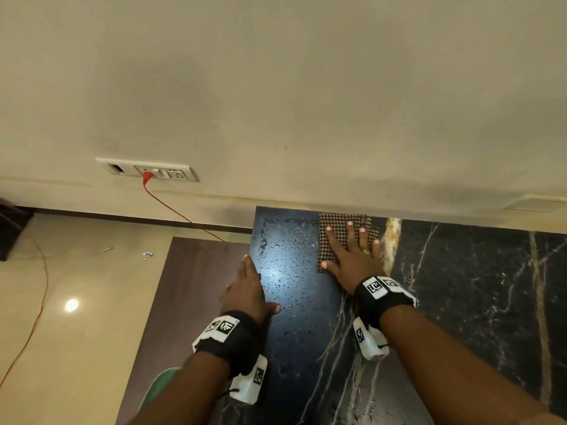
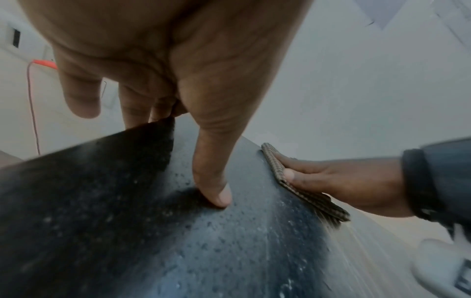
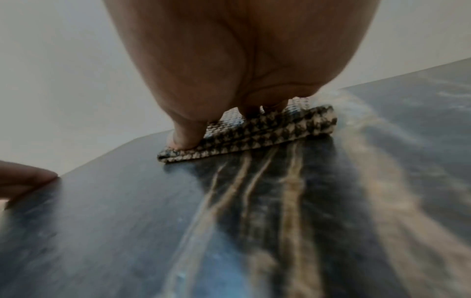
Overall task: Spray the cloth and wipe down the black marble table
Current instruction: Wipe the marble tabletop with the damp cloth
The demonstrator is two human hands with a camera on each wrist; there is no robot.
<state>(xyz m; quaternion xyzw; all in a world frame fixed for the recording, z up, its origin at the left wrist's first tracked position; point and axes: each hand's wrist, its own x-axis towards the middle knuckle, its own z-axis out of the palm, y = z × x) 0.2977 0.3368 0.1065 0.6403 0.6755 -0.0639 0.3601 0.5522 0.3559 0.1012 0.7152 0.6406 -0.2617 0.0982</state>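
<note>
A folded brown houndstooth cloth (image 1: 336, 228) (image 2: 305, 193) (image 3: 257, 131) lies on the black marble table (image 1: 460, 286) (image 2: 127, 221) (image 3: 127, 221) near its far edge by the wall. My right hand (image 1: 352, 256) (image 2: 339, 181) (image 3: 242, 60) presses flat on the cloth with fingers spread and straight. My left hand (image 1: 248, 289) (image 2: 178, 70) rests on the table's left edge, the thumb on the wet top and the fingers running along the side. Water droplets speckle the marble between the two hands. No spray bottle is in view.
A cream wall (image 1: 276, 87) rises directly behind the table. A switch panel (image 1: 147, 170) carries a red plug with an orange cable (image 1: 184, 214) trailing to the tiled floor (image 1: 76, 302). A brown panel (image 1: 190, 286) lies below the table's left edge.
</note>
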